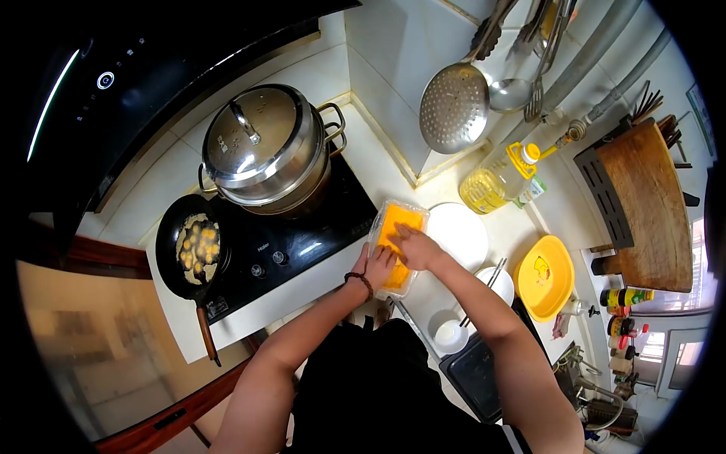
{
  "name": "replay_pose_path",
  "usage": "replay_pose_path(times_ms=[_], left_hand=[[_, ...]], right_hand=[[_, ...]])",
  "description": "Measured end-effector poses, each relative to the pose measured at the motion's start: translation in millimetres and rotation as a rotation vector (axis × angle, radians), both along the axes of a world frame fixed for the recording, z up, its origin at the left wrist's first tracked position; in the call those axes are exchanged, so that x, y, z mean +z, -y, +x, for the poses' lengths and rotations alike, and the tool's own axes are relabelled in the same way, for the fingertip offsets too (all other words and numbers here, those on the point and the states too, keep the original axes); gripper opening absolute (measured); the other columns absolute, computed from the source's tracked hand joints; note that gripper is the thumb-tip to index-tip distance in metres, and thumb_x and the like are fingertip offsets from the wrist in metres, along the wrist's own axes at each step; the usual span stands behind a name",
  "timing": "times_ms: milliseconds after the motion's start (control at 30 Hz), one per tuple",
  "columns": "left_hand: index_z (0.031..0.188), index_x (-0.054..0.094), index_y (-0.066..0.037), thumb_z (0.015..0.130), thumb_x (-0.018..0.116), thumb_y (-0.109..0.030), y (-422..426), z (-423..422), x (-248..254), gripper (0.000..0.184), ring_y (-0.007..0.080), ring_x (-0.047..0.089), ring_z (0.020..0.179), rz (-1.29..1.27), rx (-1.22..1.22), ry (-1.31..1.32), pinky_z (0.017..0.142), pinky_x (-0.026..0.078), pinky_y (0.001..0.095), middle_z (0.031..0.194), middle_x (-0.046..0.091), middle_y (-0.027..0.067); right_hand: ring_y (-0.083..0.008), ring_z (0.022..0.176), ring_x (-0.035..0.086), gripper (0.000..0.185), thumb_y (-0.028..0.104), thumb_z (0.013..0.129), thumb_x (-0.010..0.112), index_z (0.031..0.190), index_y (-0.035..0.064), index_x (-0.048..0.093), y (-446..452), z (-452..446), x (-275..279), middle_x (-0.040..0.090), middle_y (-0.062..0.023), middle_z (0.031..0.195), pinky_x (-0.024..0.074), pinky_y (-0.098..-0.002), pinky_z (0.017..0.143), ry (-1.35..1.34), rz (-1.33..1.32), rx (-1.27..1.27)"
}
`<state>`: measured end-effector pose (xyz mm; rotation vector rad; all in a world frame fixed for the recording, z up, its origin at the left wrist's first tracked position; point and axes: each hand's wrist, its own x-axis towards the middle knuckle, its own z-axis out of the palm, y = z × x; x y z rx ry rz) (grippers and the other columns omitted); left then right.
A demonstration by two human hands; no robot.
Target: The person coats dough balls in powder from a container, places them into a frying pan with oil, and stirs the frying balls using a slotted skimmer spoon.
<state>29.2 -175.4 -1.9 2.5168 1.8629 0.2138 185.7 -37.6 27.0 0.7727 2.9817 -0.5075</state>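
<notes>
A clear plastic tray (418,216) of bright orange food (392,218) sits at the counter edge, right of the cooktop. What the food is I cannot make out. My left hand (376,268), with a dark beaded bracelet at the wrist, grips the tray's left side, its fingers over the rim. Reaching in from the right, my right hand (416,248) touches the orange food with its fingers apart. Just beyond it lies a white plate (461,227). A frying pan (168,257) with small yellow pieces in a pale batter-like layer stands on the left.
A lidded steel pot (261,159) stands on the black cooktop (318,227). To the right are an oil bottle (488,189), a yellow basin (556,261), a white cup (451,337) and chopsticks (495,276). A skimmer (454,106) hangs on the wall. The pan handle (206,333) overhangs the counter.
</notes>
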Motion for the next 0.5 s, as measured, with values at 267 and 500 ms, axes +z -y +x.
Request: replay_pose_path(times_ms=[267,500], left_hand=[[0.125,0.061,-0.011,0.094,0.056,-0.013,-4.7,13.2,-2.0,0.031,0.0237,0.063,0.115,-0.137,0.065,-0.088,0.110,0.033,0.0607,0.121,0.064,0.0078],[0.115,0.067,-0.012,0.094,0.055,-0.013,-21.6,1.6,12.7,0.024,0.0234,0.065,0.109,-0.107,0.042,-0.109,0.109,0.034,0.0601,0.109,0.067,0.0063]], right_hand=[[-0.0392,0.117,0.063,0.035,0.016,0.085,0.069,0.119,0.0099,0.072,5.4,-3.1,-9.1,0.063,-0.0207,0.128,0.0534,-0.0445,0.099,0.120,0.009,0.154],[-0.0350,0.100,0.069,0.018,0.012,0.086,0.065,0.100,0.0075,0.075,-15.1,-8.6,-0.9,0.067,-0.0174,0.109,0.0590,-0.0434,0.082,0.122,-0.004,-0.010]])
